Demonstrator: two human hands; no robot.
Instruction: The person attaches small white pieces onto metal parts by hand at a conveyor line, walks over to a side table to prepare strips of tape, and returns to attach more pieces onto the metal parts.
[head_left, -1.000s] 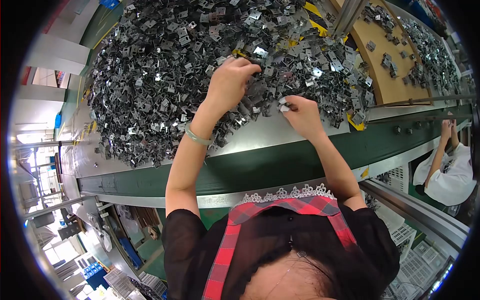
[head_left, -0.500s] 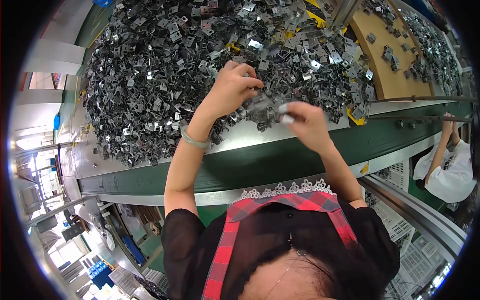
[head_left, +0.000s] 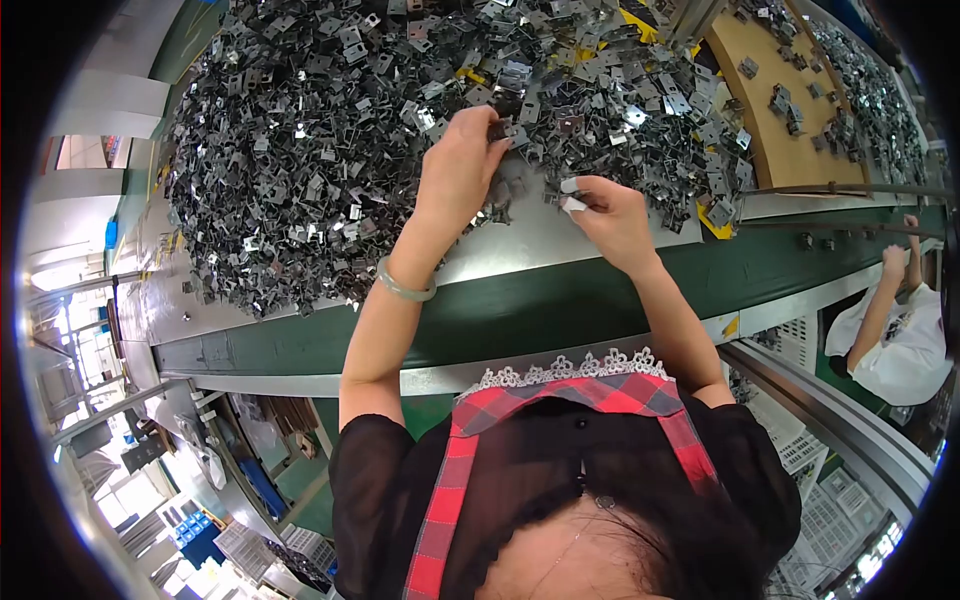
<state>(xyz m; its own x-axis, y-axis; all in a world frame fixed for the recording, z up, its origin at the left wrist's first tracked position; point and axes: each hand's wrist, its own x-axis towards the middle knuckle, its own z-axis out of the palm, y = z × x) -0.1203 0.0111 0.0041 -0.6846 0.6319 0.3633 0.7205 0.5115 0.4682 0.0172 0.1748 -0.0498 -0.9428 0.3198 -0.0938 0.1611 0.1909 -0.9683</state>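
Observation:
A broad heap of small metal brackets (head_left: 300,170) spreads over the metal tabletop (head_left: 510,242) in front of me. My left hand (head_left: 458,170), with a pale bangle on its wrist, is at the heap's near side. Its thumb and fingers are closed on a small metal bracket (head_left: 503,130). To the right, my right hand (head_left: 612,220) is above the tabletop's front part, with white wraps on two fingertips. Those fingertips are pinched together, and what lies between them is too small to make out. Some pieces between the hands are blurred.
A green conveyor belt (head_left: 480,312) runs between me and the tabletop. At right, a tan board (head_left: 765,120) carries several metal parts, with another heap (head_left: 870,110) beyond. A person in a white top (head_left: 895,345) works there. Yellow-striped tape (head_left: 715,222) marks the table.
My left hand has moved up and away from my right, with a bracket now visible in its fingers. The blurred cluster of brackets between my hands is gone, baring more tabletop.

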